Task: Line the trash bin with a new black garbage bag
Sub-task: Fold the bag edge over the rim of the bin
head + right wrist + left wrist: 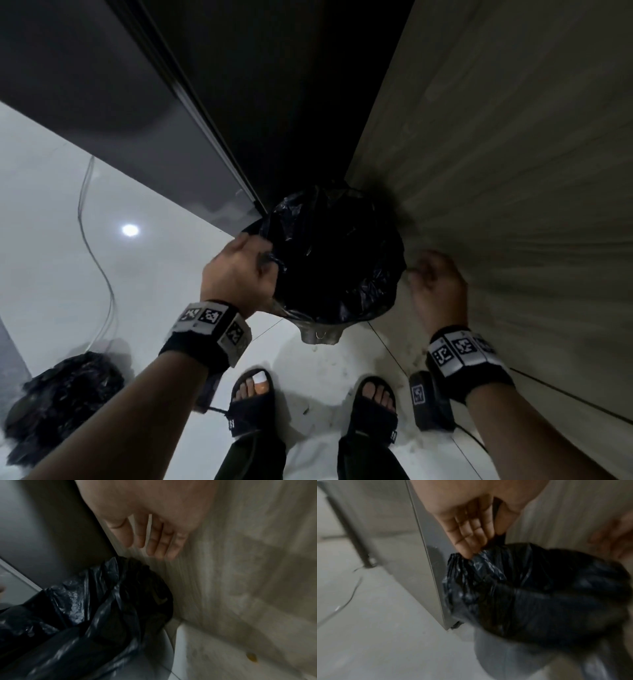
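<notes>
Left hand (239, 270) pinches bag (329, 253) edge at bin's (320, 334) 9 o'clock, probably to seat it over the rim; right hand (440, 284) empty, fingers relaxed, at 3 o'clock.

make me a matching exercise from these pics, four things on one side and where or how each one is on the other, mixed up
1. left hand
2. right hand
3. garbage bag
4. tied full bag

a. on the floor at the far left
b. draped over the bin's rim
c. pinches the bag's edge
d. holds nothing, beside the wood-grain panel

Pairs: 1-c, 2-d, 3-b, 4-a
</notes>
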Demonstrator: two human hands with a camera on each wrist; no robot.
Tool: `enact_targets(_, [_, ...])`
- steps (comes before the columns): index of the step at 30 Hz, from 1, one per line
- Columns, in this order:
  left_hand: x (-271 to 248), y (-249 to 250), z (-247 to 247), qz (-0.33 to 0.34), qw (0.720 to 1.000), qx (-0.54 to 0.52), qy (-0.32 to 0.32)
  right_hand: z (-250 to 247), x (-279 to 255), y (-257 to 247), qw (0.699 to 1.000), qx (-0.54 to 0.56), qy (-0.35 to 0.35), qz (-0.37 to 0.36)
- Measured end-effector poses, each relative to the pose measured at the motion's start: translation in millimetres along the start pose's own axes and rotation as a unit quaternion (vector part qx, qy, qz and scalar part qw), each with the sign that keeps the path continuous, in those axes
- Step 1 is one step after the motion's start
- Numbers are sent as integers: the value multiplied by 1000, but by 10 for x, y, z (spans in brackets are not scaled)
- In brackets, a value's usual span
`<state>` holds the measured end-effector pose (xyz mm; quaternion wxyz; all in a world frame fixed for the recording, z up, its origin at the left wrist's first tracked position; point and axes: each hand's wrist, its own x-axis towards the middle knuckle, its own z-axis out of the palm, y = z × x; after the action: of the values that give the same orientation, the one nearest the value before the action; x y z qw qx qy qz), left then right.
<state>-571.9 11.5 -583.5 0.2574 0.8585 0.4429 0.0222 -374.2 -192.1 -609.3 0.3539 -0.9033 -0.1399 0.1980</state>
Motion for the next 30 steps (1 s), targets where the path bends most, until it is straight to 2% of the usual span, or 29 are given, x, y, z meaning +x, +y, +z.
enact_targets(2, [172, 51, 68, -63, 994, -88, -21, 91, 163, -136, 989, 88, -115, 25])
enact_targets(4, [327, 29, 209, -157, 970, -175, -64, 192, 283, -236, 974, 103, -198, 24])
enact_targets(6, [402, -47, 340, -219, 939, -254, -78, 273, 343, -250, 971, 106, -212, 29])
enact_targets(8, [425, -138, 444, -251, 912, -314, -87, 332, 353, -181, 966, 112, -219, 73])
enact_targets(11, [435, -211, 503, -259, 900, -323, -139, 378, 361, 29, 949, 94, -256, 156])
enact_targets(12, [454, -221, 497, -253, 905, -306, -150, 390, 387, 69, 946, 87, -262, 170])
enact_targets(13, [476, -216, 478, -227, 926, -264, -148, 391, 416, 74, 951, 79, -253, 157])
enact_targets(15, [562, -118, 374, -136, 977, -129, -99, 393, 518, -4, 979, 39, -189, 69])
enact_targets(16, [619, -35, 328, -66, 993, -72, -64, 390, 572, -76, 989, 6, -149, 9])
enact_targets(18, [769, 187, 266, 64, 997, 5, -53, 415, 681, -315, 985, -85, -99, -109])
enact_targets(20, [917, 366, 314, 151, 981, 85, -90, 500, 778, -565, 962, -158, -107, -194])
enact_targets(22, [1052, 460, 387, 169, 967, 142, -130, 612, 858, -735, 939, -190, -129, -255])
enact_targets(24, [1141, 472, 478, 162, 965, 147, -146, 695, 895, -802, 915, -233, -160, -288])
enact_targets(26, [1165, 434, 504, 139, 967, 130, -170, 727, 955, -790, 902, -277, -185, -276])
enact_targets(28, [1170, 357, 503, 136, 968, 133, -165, 715, 1039, -723, 892, -323, -188, -254])
enact_targets(30, [1153, 299, 474, 129, 965, 149, -173, 710, 1084, -605, 893, -330, -202, -229])
